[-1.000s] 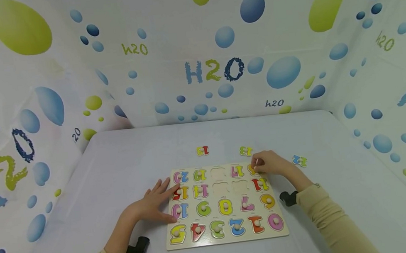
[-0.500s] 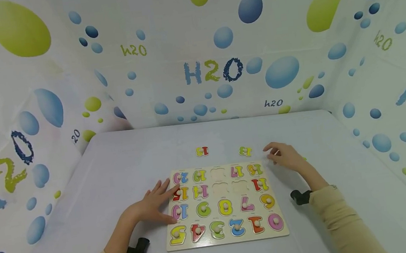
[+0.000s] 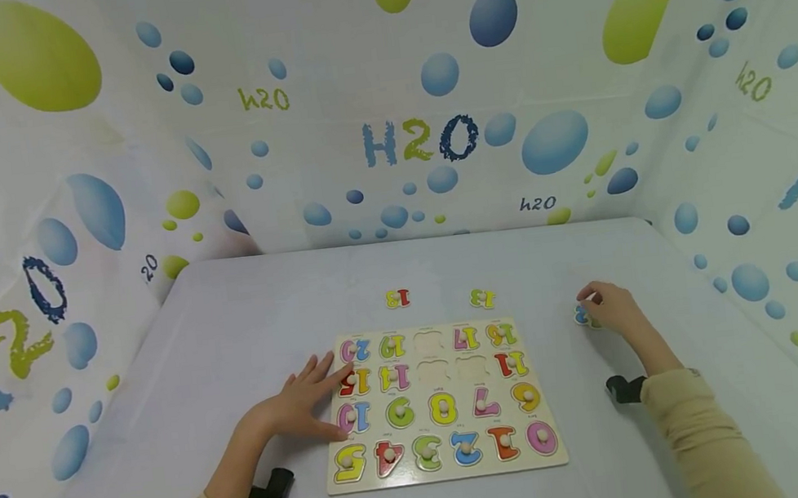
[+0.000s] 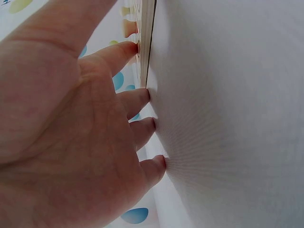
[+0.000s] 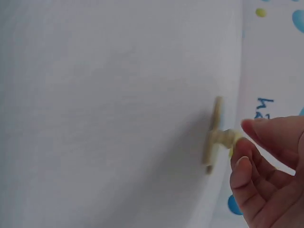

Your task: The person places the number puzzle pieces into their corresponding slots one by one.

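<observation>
My left hand [image 3: 304, 399] lies with spread fingers at the left edge of a wooden number puzzle board [image 3: 461, 469]. Its thumb and index finger rest on the board; the left wrist view has the other fingertips [image 4: 160, 164] touching the cloth. Right of the board, my right hand [image 3: 614, 308] is over a loose number 12 piece [image 3: 580, 315], partly hidden by the fingers. In the right wrist view, the fingertips are around the knob [image 5: 224, 137] of the blurred piece [image 5: 214, 128], with a gap between thumb and finger.
Two loose 13 pieces, one yellow and red [image 3: 398, 298], one green and yellow [image 3: 482, 299], lie beyond the board. Three recesses in the board's upper rows hold no piece; knobbed number pieces fill the others. White cloth [image 3: 286, 295] covers the table, with printed walls behind.
My right hand has let go of the number 16 piece, which sits in the board's far right corner, and moved right to the 12 piece. My left hand has stayed put.
</observation>
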{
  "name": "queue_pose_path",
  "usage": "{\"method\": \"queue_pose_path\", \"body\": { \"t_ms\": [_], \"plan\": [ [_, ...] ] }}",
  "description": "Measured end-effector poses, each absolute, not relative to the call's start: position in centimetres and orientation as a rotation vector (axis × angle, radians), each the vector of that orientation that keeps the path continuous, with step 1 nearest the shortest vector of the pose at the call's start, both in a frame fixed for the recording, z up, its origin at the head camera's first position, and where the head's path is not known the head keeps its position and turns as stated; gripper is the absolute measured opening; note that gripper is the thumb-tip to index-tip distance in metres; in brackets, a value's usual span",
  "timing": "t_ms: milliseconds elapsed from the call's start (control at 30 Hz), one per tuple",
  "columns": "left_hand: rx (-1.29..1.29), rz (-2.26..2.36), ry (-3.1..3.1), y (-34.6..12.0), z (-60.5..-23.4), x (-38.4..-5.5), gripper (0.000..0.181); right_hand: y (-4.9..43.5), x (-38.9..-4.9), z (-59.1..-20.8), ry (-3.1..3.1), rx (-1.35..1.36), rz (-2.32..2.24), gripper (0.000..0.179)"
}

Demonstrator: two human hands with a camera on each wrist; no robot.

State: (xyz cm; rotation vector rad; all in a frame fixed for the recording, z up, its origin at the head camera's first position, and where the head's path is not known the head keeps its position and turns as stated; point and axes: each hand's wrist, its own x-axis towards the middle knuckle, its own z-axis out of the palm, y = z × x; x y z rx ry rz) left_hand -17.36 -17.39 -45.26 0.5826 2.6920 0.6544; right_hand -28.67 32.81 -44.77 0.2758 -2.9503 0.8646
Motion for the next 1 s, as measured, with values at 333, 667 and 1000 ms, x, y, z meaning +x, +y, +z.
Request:
{"method": "queue_pose_path", "body": {
  "t_ms": [333, 667, 1000],
  "plan": [
    [0.585, 0.655, 2.693, -17.4, -45.2, -17.3, 0.096, 33.7, -28.7, -45.6, -3.018, 0.256, 0.898, 0.017],
    [0.587, 0.661, 2.692, -17.3, -45.2, -17.2, 0.096, 34.2, -28.7, -45.7, -3.054, 0.313, 0.909, 0.015],
    [0.577, 0.67, 2.684, -17.3, -44.9, -17.2, 0.096, 32.5, -28.5, -45.4, -2.938, 0.366, 0.961, 0.011]
  ]
}}
